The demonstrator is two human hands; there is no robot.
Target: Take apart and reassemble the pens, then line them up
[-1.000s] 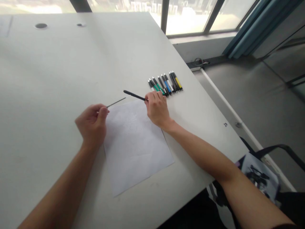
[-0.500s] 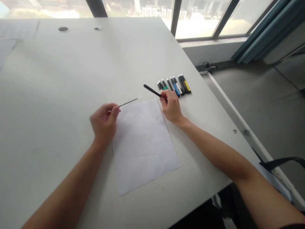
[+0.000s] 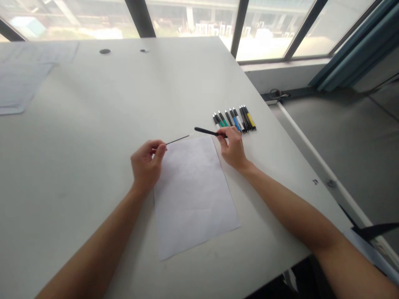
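The person's left hand (image 3: 147, 162) is curled nearly closed, thumb and forefinger pinched on the end of a thin dark refill (image 3: 177, 140), which sticks out to the right and slightly away, just above the top left corner of a white sheet of paper (image 3: 193, 191). The right hand (image 3: 233, 145) is also closed in a pinch, gripping a black pen barrel (image 3: 208, 132) by its right end; the barrel points left toward the refill's free tip. The two tips are near each other but apart, with a small gap between them over the far edge of the sheet.

The paper lies flat on the white tabletop (image 3: 93, 124), between the two forearms, turned a little askew. Just beyond the right hand, a row of pens (image 3: 234, 119) lies side by side near the tabletop's right edge, with black grips and green, blue, white and yellow bodies. Far off at the left edge of the tabletop lie some more sheets (image 3: 21, 83). Two small round holes (image 3: 104, 51) sit in the tabletop near the windows (image 3: 187, 16).
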